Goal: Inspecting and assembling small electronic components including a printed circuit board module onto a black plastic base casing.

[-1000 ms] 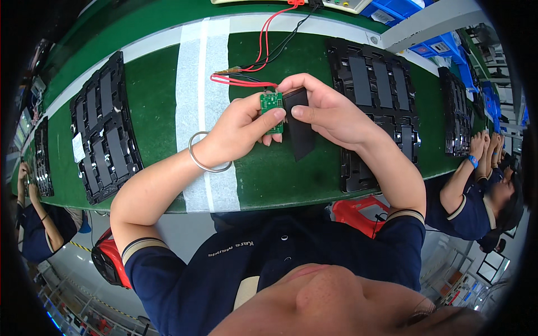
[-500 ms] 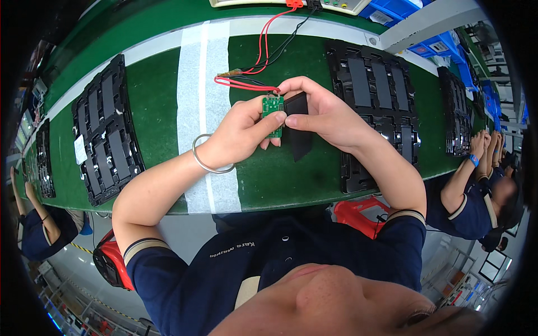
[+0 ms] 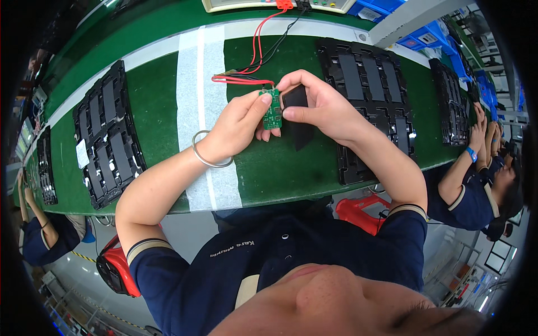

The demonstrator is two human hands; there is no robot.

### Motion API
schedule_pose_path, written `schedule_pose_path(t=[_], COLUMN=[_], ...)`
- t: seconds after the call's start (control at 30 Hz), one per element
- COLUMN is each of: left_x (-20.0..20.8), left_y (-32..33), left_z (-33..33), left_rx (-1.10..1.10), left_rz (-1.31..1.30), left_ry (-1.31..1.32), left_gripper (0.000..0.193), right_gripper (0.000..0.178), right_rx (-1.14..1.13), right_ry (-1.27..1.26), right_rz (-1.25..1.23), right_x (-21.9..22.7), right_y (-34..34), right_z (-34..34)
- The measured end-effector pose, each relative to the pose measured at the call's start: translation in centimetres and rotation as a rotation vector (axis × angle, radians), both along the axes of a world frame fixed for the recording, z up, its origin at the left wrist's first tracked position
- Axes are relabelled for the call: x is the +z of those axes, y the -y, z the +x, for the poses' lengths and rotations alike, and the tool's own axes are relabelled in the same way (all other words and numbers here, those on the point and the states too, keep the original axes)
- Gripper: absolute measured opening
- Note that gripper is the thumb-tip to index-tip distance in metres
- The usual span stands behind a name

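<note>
Between my hands is a small green circuit board point(image 3: 272, 116), held upright above the bench. My left hand point(image 3: 240, 124) is closed on it, with the thumb pressing its upper part and fingertips showing below. My right hand point(image 3: 322, 109) grips a flat black rectangular piece point(image 3: 294, 97) right beside the board. Its index finger reaches over to the board's top edge, where red wires point(image 3: 241, 80) end. What the tips of those wires touch is hidden by the fingers. Black wires point(image 3: 274, 51) run along with the red ones.
The wires lead to a light-coloured instrument point(image 3: 330, 7) at the back. Black trays with flat dark pieces lie on the left point(image 3: 107, 134) and right point(image 3: 367, 103) of the green bench point(image 3: 162, 73). A white strip point(image 3: 200, 112) crosses the bench. Blue bins point(image 3: 428, 38) stand back right; co-workers sit on both sides.
My left thumb has slid from the board's lower right part up to its top, uncovering more of its face. My right hand keeps hold of the black piece. The whole view has shifted slightly.
</note>
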State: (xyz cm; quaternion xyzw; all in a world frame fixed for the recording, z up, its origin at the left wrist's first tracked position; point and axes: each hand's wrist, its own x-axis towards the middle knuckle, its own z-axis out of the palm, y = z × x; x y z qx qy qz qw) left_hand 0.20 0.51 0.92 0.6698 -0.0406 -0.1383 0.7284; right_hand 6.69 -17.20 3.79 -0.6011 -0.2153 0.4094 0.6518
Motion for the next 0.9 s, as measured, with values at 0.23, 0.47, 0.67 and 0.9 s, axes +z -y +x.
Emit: schedule_pose_path(t=[0.23, 0.47, 0.67, 0.9], left_x=[-0.1, -0.4, -0.5, -0.5], left_y=[0.3, 0.7, 0.5, 0.3], left_z=[-0.2, -0.1, -0.2, -0.2], left_rx=[0.037, -0.007, 0.009, 0.009], left_rz=[0.007, -0.028, -0.014, -0.01], left_ry=[0.007, 0.054, 0.06, 0.069], left_gripper=[0.032, 0.034, 0.034, 0.035], right_gripper=[0.046, 0.027, 0.024, 0.033], right_rx=[-0.136, -0.487, -0.485, -0.27], right_ry=[0.115, 0.59, 0.589, 0.845], right_rz=[0.044, -0.381, -0.573, -0.817], right_x=[3.6, 2.1, 2.0, 3.3], right_y=[4.5, 15.2, 18.1, 16.4], right_z=[-1.4, -1.0, -1.5, -0.8])
